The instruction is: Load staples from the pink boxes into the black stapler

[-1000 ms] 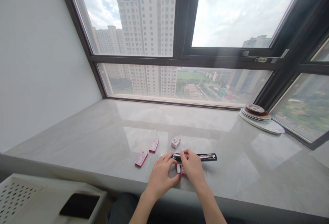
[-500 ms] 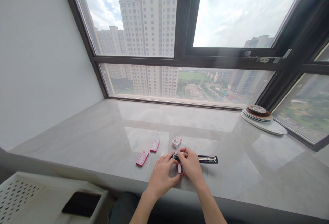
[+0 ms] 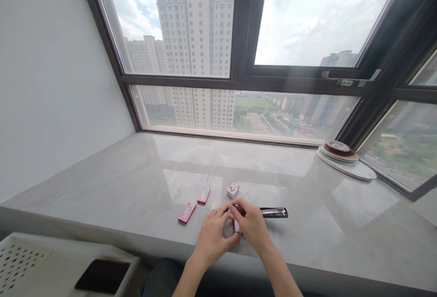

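Observation:
A black stapler lies on the sill with its metal staple channel exposed at the right end. My left hand curls around its left end, the fingertips on that end and the thumb lower down. There my right hand pinches with thumb and forefinger. Whatever sits between those fingertips is too small and covered to make out. Under the hands a small red-and-white box shows in part. Just beyond stands a small white-and-pink staple box.
Two flat pink-and-white boxes, a nearer one and a farther one, lie to the left. Stacked plates sit at the back right by the window. Below the sill's front edge is a white basket with a dark phone-like slab.
The right hand has shifted slightly left over the stapler's left end, covering more of it and of the small box. The camera view has moved slightly.

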`<state>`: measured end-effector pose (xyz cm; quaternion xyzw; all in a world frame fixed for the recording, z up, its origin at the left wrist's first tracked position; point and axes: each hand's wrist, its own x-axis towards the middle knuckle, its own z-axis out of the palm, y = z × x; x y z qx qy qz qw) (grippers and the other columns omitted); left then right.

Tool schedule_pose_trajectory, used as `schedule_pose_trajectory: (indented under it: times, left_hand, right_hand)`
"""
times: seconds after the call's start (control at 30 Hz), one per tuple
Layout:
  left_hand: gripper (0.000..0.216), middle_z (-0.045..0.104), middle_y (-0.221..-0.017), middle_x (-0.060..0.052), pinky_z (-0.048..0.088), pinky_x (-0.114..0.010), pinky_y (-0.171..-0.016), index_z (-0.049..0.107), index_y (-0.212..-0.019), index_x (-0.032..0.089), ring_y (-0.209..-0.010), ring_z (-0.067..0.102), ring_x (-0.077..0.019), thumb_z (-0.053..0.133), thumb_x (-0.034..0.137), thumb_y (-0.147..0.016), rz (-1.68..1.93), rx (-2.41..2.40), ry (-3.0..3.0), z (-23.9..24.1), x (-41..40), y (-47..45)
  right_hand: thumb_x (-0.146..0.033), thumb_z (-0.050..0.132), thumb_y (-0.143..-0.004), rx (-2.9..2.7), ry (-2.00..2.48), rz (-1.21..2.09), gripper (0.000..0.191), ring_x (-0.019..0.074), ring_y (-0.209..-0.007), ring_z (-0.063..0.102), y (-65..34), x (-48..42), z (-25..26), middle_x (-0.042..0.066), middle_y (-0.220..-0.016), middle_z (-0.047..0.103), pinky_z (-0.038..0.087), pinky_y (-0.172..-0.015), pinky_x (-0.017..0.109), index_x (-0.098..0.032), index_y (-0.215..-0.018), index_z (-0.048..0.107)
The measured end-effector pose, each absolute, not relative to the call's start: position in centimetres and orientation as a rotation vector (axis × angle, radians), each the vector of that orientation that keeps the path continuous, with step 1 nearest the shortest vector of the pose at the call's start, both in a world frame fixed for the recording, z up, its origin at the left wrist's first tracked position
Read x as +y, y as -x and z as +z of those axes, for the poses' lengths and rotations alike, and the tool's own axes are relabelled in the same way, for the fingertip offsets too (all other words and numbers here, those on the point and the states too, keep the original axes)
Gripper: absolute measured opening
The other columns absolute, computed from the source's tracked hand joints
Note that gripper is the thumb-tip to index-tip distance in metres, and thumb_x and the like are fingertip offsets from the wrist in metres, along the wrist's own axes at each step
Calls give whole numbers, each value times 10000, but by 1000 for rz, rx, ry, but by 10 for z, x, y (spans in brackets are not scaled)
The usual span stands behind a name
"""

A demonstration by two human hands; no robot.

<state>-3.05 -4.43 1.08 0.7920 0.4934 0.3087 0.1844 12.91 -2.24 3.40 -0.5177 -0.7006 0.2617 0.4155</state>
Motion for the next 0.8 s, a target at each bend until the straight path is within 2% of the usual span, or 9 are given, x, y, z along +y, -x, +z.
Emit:
schedule_pose_trajectory:
  times: [0.07, 0.17, 0.33, 0.53, 0.8]
  left_hand:
    - [441, 516, -1492, -1, 393, -474, -1125, 614, -1231, 342, -1340, 490, -285, 725, 339, -805, 866, 1400, -2234, 9, -44, 31]
    - [333, 502, -1505, 9, 380, -475, -1133, 638, -1156, 338, -1353, 480, -279, 696, 333, -829, 863, 1413, -2239, 9, -44, 31]
    - [244, 517, -1486, 13, 373, -474, -1139, 646, -1086, 331, -1372, 463, -272, 662, 305, -843, 855, 1402, -2237, 14, -47, 31]
    - [290, 517, -1484, 13, 372, -471, -1146, 644, -1083, 331, -1379, 457, -275, 686, 264, -804, 866, 1392, -2218, 15, -49, 30]
    - [255, 533, -1462, 11, 388, -446, -1132, 653, -1070, 324, -1349, 484, -265, 676, 273, -821, 901, 1391, -2223, 13, -51, 30]
  right_hand:
    - [-367, 579, -961, -1915, 1286, 677, 201, 142, -611, 555, -138, -28, 39, -27, -661, 644, 357, -624, 236, -231, -860, 687]
    - [-305, 605, -928, -2059, 1312, 667, 192, 141, -614, 555, -151, -34, 42, -20, -660, 652, 338, -612, 233, -218, -769, 668]
    - [-283, 587, -916, -2072, 1335, 661, 154, 137, -598, 540, -160, -39, 40, -28, -652, 641, 317, -590, 232, -226, -816, 689]
    - [-264, 601, -886, -2063, 1323, 559, 148, 141, -603, 542, -149, -44, 29, -21, -661, 646, 313, -589, 236, -223, -778, 693]
    - [-285, 593, -914, -1956, 1360, 456, 150, 194, -768, 584, -151, -55, 17, 17, -770, 668, 400, -700, 265, -244, -852, 724]
